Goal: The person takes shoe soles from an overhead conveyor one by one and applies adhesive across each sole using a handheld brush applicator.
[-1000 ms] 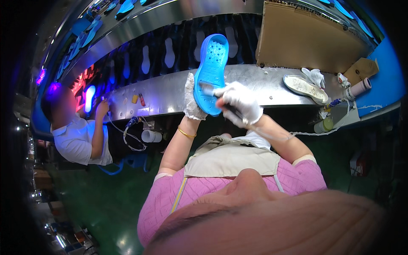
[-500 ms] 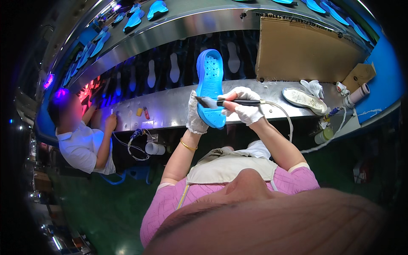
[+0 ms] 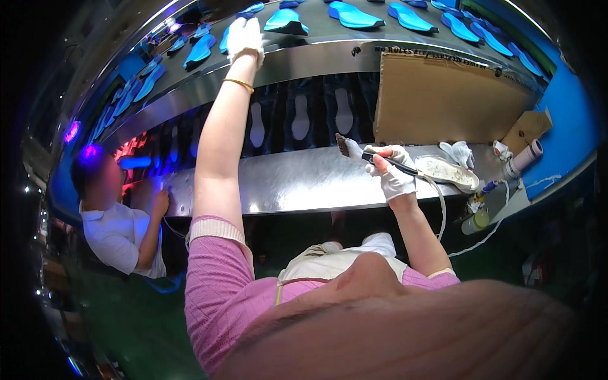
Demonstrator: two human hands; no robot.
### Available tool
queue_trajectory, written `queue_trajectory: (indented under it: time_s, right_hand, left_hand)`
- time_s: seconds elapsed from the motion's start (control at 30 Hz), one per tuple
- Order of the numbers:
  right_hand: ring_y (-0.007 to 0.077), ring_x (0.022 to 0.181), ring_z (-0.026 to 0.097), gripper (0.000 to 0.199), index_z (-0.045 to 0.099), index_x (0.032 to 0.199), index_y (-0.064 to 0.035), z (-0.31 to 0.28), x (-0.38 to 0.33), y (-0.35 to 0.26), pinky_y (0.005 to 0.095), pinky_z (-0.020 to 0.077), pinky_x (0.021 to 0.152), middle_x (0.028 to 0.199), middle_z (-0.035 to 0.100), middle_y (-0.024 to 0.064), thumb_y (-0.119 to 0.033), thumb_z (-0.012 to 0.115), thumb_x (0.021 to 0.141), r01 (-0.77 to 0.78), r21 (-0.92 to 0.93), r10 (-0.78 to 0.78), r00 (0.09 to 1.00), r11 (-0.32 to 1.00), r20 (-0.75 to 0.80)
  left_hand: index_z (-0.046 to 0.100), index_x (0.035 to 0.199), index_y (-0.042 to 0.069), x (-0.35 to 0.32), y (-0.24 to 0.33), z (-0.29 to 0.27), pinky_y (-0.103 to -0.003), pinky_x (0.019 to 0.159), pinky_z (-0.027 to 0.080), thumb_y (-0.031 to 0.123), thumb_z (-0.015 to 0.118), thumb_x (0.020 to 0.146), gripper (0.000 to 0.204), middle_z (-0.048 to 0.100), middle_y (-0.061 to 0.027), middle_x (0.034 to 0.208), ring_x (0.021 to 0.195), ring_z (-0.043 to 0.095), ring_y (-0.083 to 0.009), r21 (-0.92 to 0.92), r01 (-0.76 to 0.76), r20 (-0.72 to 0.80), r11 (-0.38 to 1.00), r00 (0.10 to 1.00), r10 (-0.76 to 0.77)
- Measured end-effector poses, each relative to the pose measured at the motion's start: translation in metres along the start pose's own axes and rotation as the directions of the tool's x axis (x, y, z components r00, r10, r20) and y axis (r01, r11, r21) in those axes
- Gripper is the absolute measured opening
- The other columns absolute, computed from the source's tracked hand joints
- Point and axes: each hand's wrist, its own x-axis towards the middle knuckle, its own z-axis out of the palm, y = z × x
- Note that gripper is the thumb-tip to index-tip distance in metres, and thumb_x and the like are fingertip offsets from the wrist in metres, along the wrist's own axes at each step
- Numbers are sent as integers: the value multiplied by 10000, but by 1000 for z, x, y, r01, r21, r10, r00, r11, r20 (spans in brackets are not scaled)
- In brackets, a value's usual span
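Observation:
My left hand [image 3: 246,39], in a white glove, is stretched up to the far belt. Its fingers are extended beside a blue shoe sole [image 3: 225,42], which the hand partly covers; contact between them cannot be made out. My right hand [image 3: 395,172], gloved with bare fingertips, is closed around a brush [image 3: 394,162] with a black handle and dark bristles. A pale tube [image 3: 441,197] runs from the handle's end. The bristles point up and left, above the metal ledge [image 3: 291,174]. Just right of that hand lies a whitish, stained sole-shaped tray [image 3: 451,171].
More blue soles [image 3: 356,16] lie along the dark belt [image 3: 329,33]. A cardboard sheet [image 3: 453,101] stands upright at the right, near a crumpled white cloth [image 3: 457,153] and a pipe [image 3: 527,156]. At the left sits another person [image 3: 120,234]. Below the belt, foot-shaped pale patches [image 3: 300,117] show.
My left hand has gone from the blue sole held over the ledge up to the belt at the far left. With the brush still in it, my right hand has shifted right, off that sole.

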Motion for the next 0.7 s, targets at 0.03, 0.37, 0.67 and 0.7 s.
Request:
queue_trajectory:
  time_s: [0.03, 0.37, 0.67, 0.7]
  right_hand:
    - [159, 695, 624, 112, 557, 907, -25, -13, 2, 2, 242, 495, 647, 926, 640, 141, 2, 632, 828, 4, -43, -6, 998, 999, -64]
    - [152, 702, 603, 177, 525, 920, -96, -54, 19, 30, 194, 508, 613, 892, 584, 47, -13, 643, 819, -299, 532, 489, 833, 792, -260]
    - [274, 857, 626, 280, 639, 843, -60, -25, -11, 17, 295, 505, 725, 1034, 618, 166, 103, 655, 616, 603, -705, -288, 798, 374, 530]
    - [278, 879, 622, 279, 640, 854, -67, -24, -15, 13, 302, 506, 730, 1033, 616, 164, 93, 663, 627, 565, -742, -255, 825, 360, 504]
  left_hand:
    - [493, 1240, 133, -16, 27, 8, -381, 903, 441, 294, 528, 877, 399, 559, -125, 1155, 1066, 542, -303, -134, -9, -250, 991, 968, -25]
    - [625, 1114, 116, 31, -79, 6, -329, 888, 445, 300, 629, 787, 375, 637, -142, 1069, 1009, 591, -291, 85, -60, 291, 995, 956, 33]
    - [671, 946, 29, -59, -43, -64, -324, 842, 461, 262, 732, 753, 309, 666, -107, 926, 878, 619, -270, -282, -139, -214, 949, 974, 79]
    - [667, 947, 22, -70, -41, -62, -329, 843, 463, 234, 726, 769, 283, 667, -100, 928, 879, 619, -257, -500, -142, -244, 854, 970, 18]
